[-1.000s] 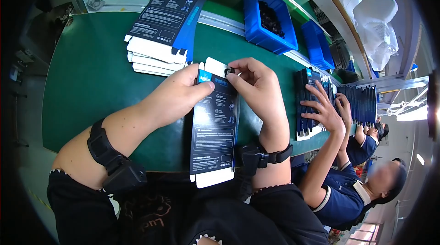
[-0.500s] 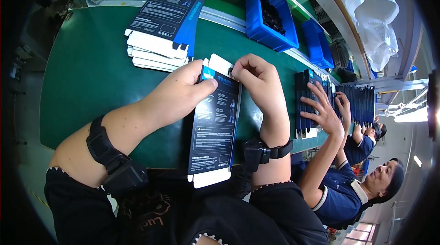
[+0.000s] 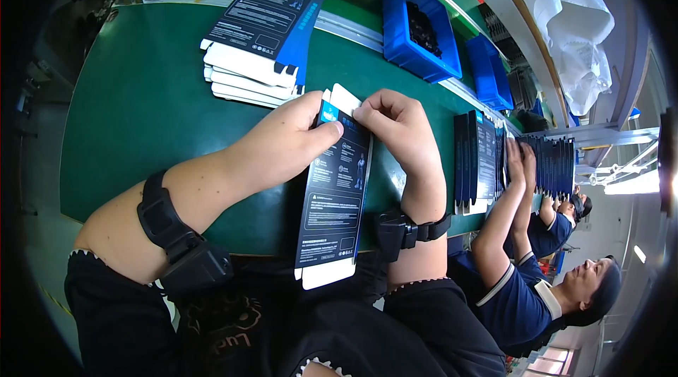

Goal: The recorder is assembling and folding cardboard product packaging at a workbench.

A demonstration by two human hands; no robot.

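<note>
With my left grip [image 3: 300, 133] clasping the box [image 3: 330, 200] over the surface's [image 3: 155, 109] near edge, its end flaps [image 3: 329, 274] remain unclosed, and I cannot tell whether my right grip [image 3: 402, 126], at its top, pinches anything.

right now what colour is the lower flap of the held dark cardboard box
The lower cardboard flap is white, clearest in the head view.

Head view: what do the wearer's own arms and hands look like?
Left hand and right hand: bare, ungloved. Each side wears a black strap with a boxy black module. Black sleeves end in pale scalloped edging.
</note>
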